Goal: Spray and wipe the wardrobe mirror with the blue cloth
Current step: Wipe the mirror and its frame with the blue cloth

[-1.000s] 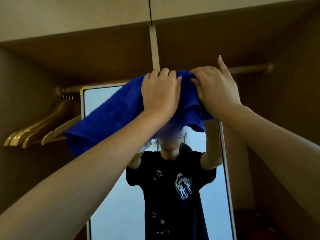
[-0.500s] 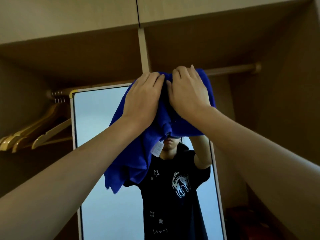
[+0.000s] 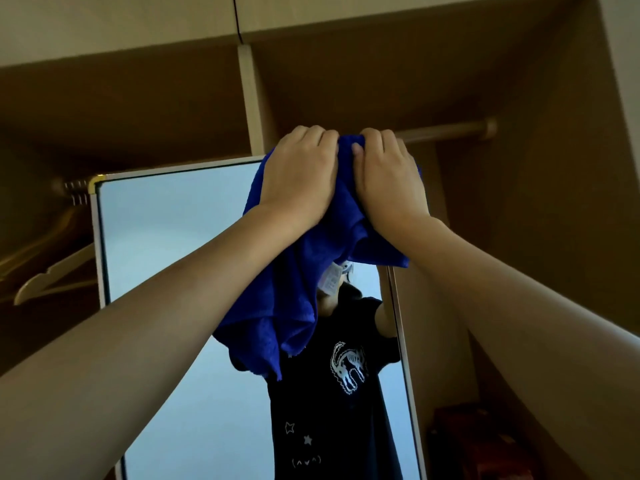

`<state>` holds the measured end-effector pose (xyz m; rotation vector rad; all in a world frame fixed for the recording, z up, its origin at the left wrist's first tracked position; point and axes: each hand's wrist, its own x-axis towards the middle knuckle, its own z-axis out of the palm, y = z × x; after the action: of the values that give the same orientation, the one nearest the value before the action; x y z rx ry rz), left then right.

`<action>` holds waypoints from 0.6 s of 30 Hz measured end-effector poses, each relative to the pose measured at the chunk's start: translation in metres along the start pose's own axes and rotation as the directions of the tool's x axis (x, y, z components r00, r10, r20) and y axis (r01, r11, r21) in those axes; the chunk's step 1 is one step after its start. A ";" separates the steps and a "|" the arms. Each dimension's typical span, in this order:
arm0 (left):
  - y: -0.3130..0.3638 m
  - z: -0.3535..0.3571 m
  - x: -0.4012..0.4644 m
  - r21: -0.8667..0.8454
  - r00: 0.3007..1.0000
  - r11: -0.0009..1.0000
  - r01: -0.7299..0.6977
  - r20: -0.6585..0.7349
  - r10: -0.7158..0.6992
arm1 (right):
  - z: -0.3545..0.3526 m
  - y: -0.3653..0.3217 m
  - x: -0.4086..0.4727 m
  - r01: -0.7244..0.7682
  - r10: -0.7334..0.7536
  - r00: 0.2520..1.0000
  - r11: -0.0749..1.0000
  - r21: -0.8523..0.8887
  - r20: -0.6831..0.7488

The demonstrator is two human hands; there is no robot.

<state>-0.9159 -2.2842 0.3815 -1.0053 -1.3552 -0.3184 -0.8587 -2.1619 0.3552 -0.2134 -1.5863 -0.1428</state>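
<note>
Mirror (image 3: 166, 258) glass stands upright in the wardrobe, its pale frame running along the top edge and down both sides. Both hands are raised side by side at its upper right corner, bunching the blue cloth (image 3: 301, 282) between them. The left hand (image 3: 301, 174) has its fingers (image 3: 311, 136) curled over the top of the cloth, gripping it; the right hand (image 3: 388, 178) grips the same bunch just beside it, fingers folded in. Below the fingers the cloth hangs in loose folds over the glass, a white label (image 3: 330, 280) showing under the right hand. Left of the fingers the glass lies open and uncovered as far as the frame's gold corner (image 3: 95, 180). Beyond that left edge hang wooden hangers (image 3: 52, 275). Right of the fingers a wooden rail (image 3: 450, 128) runs to the wardrobe's side wall.
</note>
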 end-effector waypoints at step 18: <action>0.041 0.006 -0.085 -0.057 0.978 0.995 -0.078 0.190 0.088 | 0.002 -0.002 -0.110 -0.194 0.147 0.980 0.849 0.492 0.133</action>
<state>-0.9110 -2.2857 0.2869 -1.1543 -1.4799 -0.1966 -0.8596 -2.1688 0.2453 0.0517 -1.6305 0.4279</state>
